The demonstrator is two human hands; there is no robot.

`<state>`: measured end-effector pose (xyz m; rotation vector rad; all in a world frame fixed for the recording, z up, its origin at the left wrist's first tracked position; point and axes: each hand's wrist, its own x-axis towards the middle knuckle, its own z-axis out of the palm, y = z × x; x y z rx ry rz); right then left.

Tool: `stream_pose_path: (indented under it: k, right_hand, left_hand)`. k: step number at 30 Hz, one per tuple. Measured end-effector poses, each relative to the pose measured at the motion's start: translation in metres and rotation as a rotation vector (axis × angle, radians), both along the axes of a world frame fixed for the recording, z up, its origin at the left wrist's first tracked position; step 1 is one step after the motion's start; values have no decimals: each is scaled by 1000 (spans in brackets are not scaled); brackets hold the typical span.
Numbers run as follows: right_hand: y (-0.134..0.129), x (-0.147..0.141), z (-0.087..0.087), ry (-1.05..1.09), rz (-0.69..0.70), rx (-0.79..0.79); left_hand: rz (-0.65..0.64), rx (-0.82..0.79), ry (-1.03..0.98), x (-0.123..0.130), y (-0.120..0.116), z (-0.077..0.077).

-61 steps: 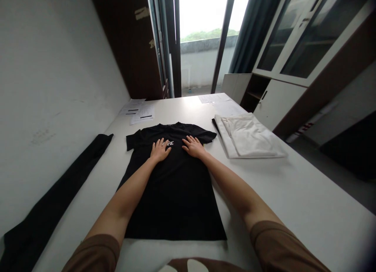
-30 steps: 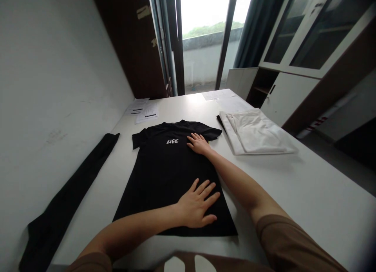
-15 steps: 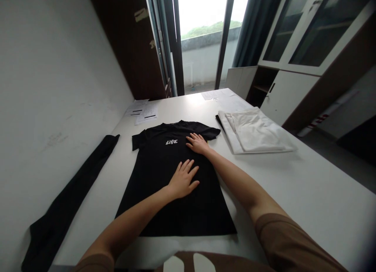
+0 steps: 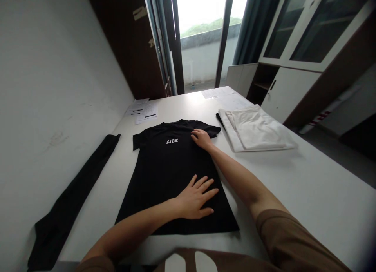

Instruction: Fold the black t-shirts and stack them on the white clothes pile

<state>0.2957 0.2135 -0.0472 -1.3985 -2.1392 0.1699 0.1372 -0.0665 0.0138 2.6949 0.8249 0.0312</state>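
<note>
At the far left, a long strip of black cloth (image 4: 73, 193) lies on the white table (image 4: 317, 189) beside the wall (image 4: 58, 87), where it was half a second ago. Printed papers (image 4: 147, 113) lie beyond it, at the table's far left corner. Next comes the black T-shirt (image 4: 164, 174), spread flat in the middle of the table, its collar at the far end and its hem towards me. The white lettering (image 4: 172, 141) on its chest is in full view, whereas two seconds ago my left hand partly covered it. That left hand (image 4: 195, 199) now lies palm down over the shirt's lower right part, nearer to me and further right than half a second ago; it is wide open, fingers spread, with hold of nothing. My right hand (image 4: 202, 138) touches the upper right of the shirt by the right sleeve (image 4: 214, 131). Its fingers, spread flat half a second ago, are now drawn together and loosely bent; I cannot tell whether they pinch any cloth. To the right, just beside that sleeve, the folded white cloth (image 4: 261, 131) still lies on the table, with a dark edge (image 4: 221, 121) showing at its left side
</note>
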Motion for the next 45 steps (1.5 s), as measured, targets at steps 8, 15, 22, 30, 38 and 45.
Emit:
stream_pose_path:
  k: [8, 15, 22, 30, 38, 45]
  right_hand:
    - [21, 68, -1, 111, -551, -12]
    - [27, 76, 0, 70, -537, -95]
    - [30, 70, 17, 532, -490, -249]
    - [48, 35, 55, 1132, -255, -544]
    - [71, -16, 96, 1103, -90, -605]
    - [84, -93, 97, 973, -45, -580]
  left_hand:
    - [-175, 74, -27, 36, -11, 17]
    - [-347, 245, -15, 59, -5, 16]
    - [-332, 175, -57, 51, -2, 27]
    - [-137, 94, -115, -5, 5, 48]
    - [11, 7, -143, -69, -15, 50]
    - [49, 49, -185, -96, -28, 35]
